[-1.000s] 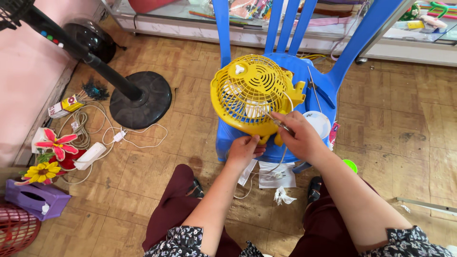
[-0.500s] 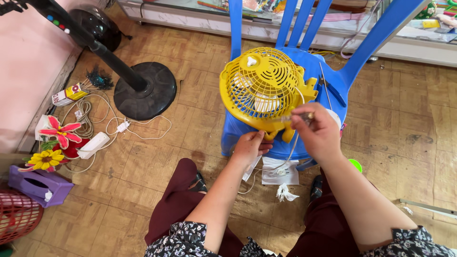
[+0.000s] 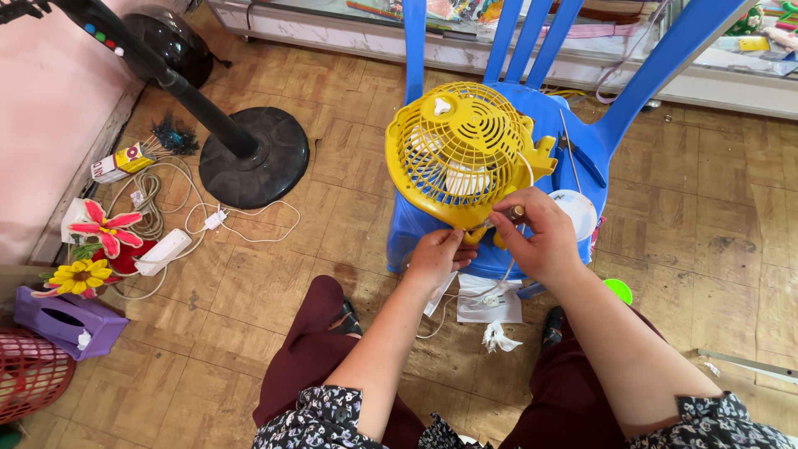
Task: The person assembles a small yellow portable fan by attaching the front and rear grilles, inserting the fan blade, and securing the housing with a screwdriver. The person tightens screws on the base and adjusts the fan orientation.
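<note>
A small yellow fan (image 3: 460,154) with a wire grille lies on the seat of a blue plastic chair (image 3: 532,108). My left hand (image 3: 434,256) grips the fan's lower edge from below. My right hand (image 3: 538,235) is closed around a slim tool with a brown handle, its tip pressed to the fan's lower rim. A white cable runs down from the fan past my hands. A white round lid (image 3: 575,211) and dark pliers (image 3: 582,158) rest on the chair seat to the right.
A black standing fan's base (image 3: 253,158) sits at left, near a white power strip (image 3: 163,251) with tangled cables. Artificial flowers (image 3: 96,233), a purple tissue box (image 3: 60,320) and a red basket (image 3: 29,374) lie far left. Paper scraps (image 3: 490,303) and a green cap (image 3: 618,290) are underfoot.
The view shifted slightly, so the fan and chair sit a bit lower in the frame. My right hand has drawn the tool down to the fan's lower rim, closer to my left hand.
</note>
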